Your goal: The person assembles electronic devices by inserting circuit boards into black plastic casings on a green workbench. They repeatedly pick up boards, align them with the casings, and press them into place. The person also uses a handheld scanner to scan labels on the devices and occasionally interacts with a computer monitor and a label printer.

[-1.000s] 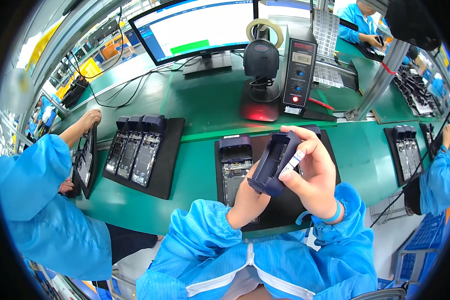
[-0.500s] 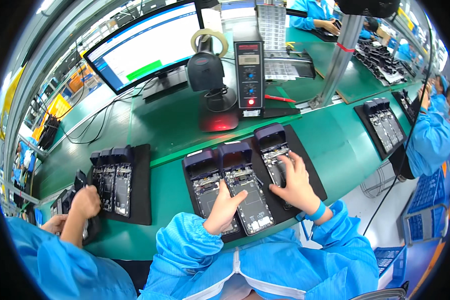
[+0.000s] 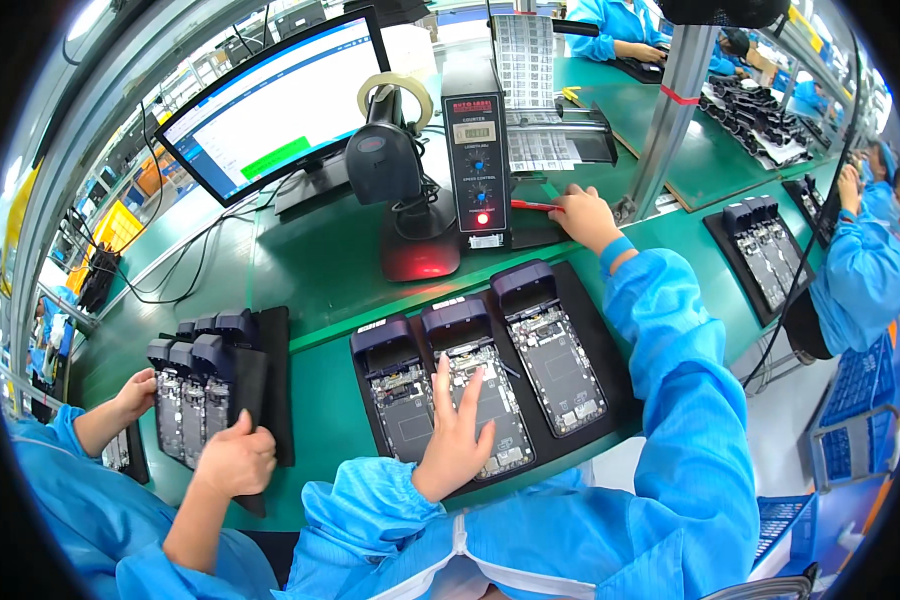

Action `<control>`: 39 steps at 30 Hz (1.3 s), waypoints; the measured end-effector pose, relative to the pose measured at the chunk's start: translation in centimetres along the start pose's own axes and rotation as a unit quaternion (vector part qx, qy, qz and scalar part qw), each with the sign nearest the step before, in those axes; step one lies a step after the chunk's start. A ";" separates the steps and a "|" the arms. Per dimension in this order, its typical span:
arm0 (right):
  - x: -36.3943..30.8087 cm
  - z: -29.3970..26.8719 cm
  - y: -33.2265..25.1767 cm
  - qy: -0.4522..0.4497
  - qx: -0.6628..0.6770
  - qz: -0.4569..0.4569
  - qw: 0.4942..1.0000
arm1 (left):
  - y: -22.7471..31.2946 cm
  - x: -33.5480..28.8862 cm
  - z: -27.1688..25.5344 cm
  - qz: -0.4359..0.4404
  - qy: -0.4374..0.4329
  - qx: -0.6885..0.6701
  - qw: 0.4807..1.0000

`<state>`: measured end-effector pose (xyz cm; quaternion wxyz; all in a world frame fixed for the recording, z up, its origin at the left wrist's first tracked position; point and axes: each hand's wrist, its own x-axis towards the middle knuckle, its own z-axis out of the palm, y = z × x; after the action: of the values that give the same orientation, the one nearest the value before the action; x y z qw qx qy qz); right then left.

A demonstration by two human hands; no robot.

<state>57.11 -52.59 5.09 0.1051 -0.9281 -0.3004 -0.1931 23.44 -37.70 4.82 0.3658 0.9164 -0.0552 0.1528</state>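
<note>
Three opened handheld devices with dark purple heads and bare circuit boards lie side by side on a black mat [image 3: 618, 385] before me. My left hand [image 3: 457, 437] is open, its fingers spread over the middle device [image 3: 500, 415]. The left device [image 3: 402, 400] is partly behind that hand; the right device [image 3: 557, 365] lies uncovered. Farther off, my right hand [image 3: 588, 217] has its fingertips closed on the end of a slim red pen-like tool [image 3: 536, 206] beside the label dispenser [image 3: 478, 165].
A scanner on a stand [image 3: 398, 170] and a monitor [image 3: 280, 105] stand behind the mat. At left, a co-worker's hands [image 3: 235, 458] hold a black mat carrying several devices. More devices [image 3: 765, 255] lie at right by a metal post [image 3: 670, 125].
My right hand has left the right-hand device and reached away to the red tool. My left hand's fingers have spread. The co-worker has lifted a loaded mat.
</note>
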 end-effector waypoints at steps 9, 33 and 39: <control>1.9 2.0 1.1 -0.033 -0.023 -0.020 0.999 | 0.3 0.2 0.5 0.113 -0.137 0.169 0.970; 3.2 -6.7 -0.5 0.225 0.573 0.015 0.788 | -0.2 0.2 0.6 0.084 -0.152 0.157 0.972; 3.5 -5.8 0.1 0.238 0.518 0.013 0.821 | -0.2 0.3 0.7 0.082 -0.145 0.161 0.973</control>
<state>58.00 -52.65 11.84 0.6413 -0.6658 -0.3098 -0.2225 23.91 -38.03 4.35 0.1881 0.9679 -0.1574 0.0543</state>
